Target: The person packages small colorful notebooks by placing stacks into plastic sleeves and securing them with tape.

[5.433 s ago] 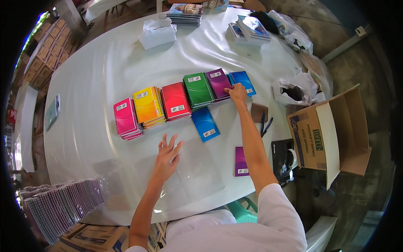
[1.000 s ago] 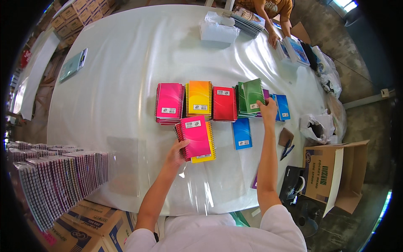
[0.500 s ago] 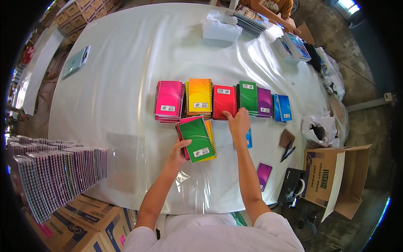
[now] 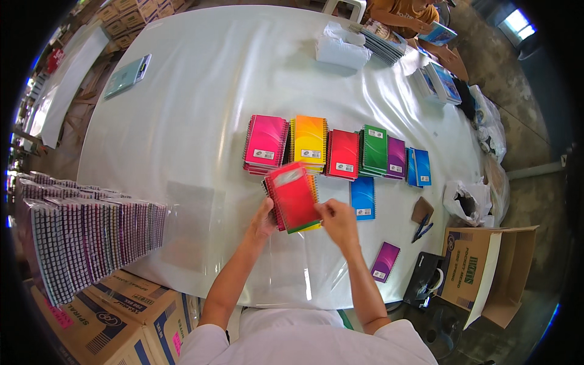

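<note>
The left hand [image 4: 263, 220] is closed on the left edge of a small bundle of notebooks [image 4: 292, 205], held just in front of the red stack [image 4: 343, 149] and a little to its left, with a red notebook [image 4: 298, 193] uppermost and slivers of green and yellow peeping out beneath. The right hand [image 4: 339, 220] has its fingers drawn together at that top cover's right edge; whether they pinch it or merely touch it, I can't tell. Left of the red stack sit the yellow stack [image 4: 309, 135] and then the pink stack [image 4: 266, 137]; right of it run the green stack [image 4: 375, 152], the purple stack [image 4: 396, 155] and the blue stack [image 4: 421, 163]. In front of it, to the right, lies a loose blue notebook [image 4: 363, 198], and farther that way a loose purple notebook [image 4: 385, 261]. Well beyond it, a co-worker [image 4: 395, 14] holds a blue-covered book [image 4: 439, 34].
</note>
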